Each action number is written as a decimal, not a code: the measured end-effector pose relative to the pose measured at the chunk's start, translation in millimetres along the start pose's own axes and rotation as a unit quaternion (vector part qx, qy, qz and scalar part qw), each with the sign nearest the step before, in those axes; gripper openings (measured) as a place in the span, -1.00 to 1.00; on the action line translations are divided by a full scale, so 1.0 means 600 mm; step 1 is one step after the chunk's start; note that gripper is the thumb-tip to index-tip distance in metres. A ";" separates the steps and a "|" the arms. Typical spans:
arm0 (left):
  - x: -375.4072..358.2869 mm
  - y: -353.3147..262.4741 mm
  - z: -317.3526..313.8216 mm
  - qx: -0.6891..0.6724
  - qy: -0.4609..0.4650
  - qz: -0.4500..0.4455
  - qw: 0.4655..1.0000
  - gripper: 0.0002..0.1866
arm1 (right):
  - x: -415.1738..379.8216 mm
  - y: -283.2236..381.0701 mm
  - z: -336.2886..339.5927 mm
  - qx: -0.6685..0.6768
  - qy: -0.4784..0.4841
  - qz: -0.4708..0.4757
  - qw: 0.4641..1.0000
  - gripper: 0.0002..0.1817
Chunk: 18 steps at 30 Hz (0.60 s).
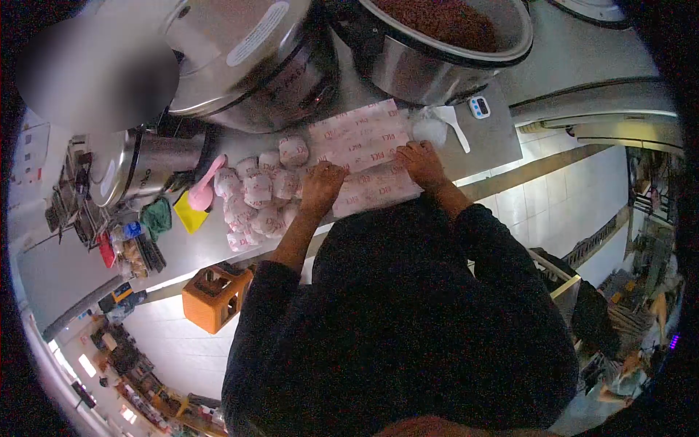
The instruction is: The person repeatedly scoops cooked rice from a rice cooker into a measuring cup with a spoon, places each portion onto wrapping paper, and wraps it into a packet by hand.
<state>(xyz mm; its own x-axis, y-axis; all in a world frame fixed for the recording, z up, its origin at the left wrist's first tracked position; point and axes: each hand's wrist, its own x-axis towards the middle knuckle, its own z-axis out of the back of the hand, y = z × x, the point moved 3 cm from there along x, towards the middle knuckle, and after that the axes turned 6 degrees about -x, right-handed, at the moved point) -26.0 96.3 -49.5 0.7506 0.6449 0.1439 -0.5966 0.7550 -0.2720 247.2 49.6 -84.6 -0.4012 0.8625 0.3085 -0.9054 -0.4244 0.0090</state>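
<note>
While the steel counter (488, 138) carries two big rice cookers at twelve o'clock, the printed paper sheet (360, 156) lies flat, its long axis running from ten toward four. Wrapped rice balls (255, 197) pile at nine. Left hand (322, 186) and right hand (422, 164) press on it, apart, fingers flat.

Two large pots (437, 44), about ten wrapped bundles (258, 191).

A dark long-sleeved top, sleeves pushed up the forearms, bare hands (320, 186)
</note>
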 end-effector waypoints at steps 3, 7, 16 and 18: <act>-0.006 0.016 -0.058 -0.043 0.065 0.026 0.997 -0.72 | -0.007 -0.006 -0.019 0.041 0.046 -0.004 0.998 -0.78; -0.003 0.001 -0.062 -0.157 0.012 0.067 0.985 -0.64 | 0.021 0.002 -0.008 0.089 0.122 -0.020 0.988 -0.76; 0.004 0.032 -0.088 -0.152 0.088 0.078 0.981 -0.64 | 0.054 -0.038 -0.054 0.118 0.318 -0.065 0.939 -0.76; 0.009 0.024 -0.055 -0.176 0.017 0.001 0.984 -0.66 | 0.087 -0.031 -0.031 0.106 0.365 -0.101 0.920 -0.78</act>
<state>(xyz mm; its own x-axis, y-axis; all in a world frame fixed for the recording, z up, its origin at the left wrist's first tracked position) -21.0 106.4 -84.1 0.7625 0.6371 0.1126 -0.4668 0.6622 -0.5862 240.2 107.7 -86.2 -0.2846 0.8522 -0.4391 -0.9553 -0.2136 0.2045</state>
